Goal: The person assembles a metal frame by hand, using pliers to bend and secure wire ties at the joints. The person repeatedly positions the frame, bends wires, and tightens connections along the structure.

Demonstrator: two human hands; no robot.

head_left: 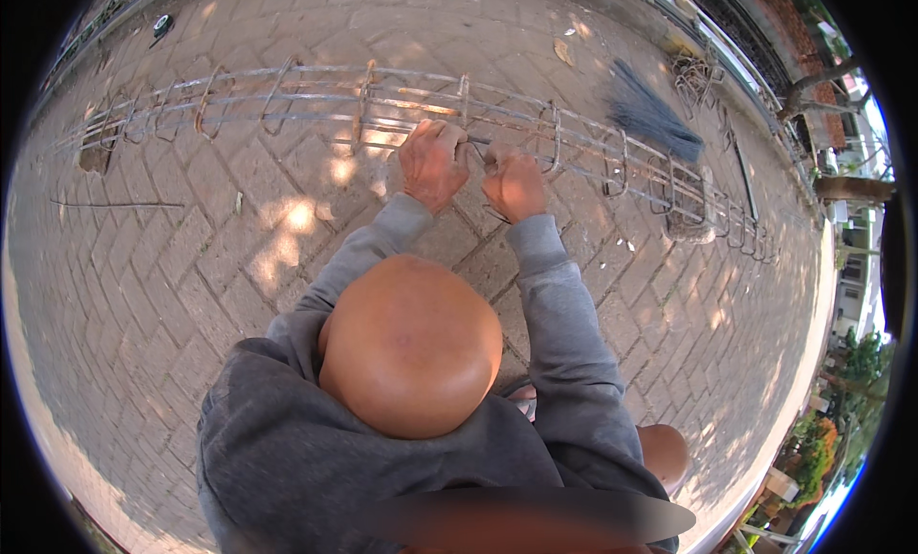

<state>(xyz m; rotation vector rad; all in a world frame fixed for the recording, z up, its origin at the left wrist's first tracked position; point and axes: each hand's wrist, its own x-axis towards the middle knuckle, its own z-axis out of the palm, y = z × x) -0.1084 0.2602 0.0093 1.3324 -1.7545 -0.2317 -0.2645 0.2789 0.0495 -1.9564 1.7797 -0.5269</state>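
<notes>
a bare left hand (433, 164) and right hand (514, 184), fingers curled, nearly meet at the near side of a long, rusty grey steel-bar cage (465, 95) over brown block paving (191, 267); what they grip, i cannot tell.

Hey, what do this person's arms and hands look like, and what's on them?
Both arms wear long grey fabric sleeves, ending in close-fitting grey cuffs, with no clear markings. The left hand and right hand are bare, without gloves.

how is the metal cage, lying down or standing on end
Lying down: the metal cage stretches lengthwise from left to right over the paving.
</notes>
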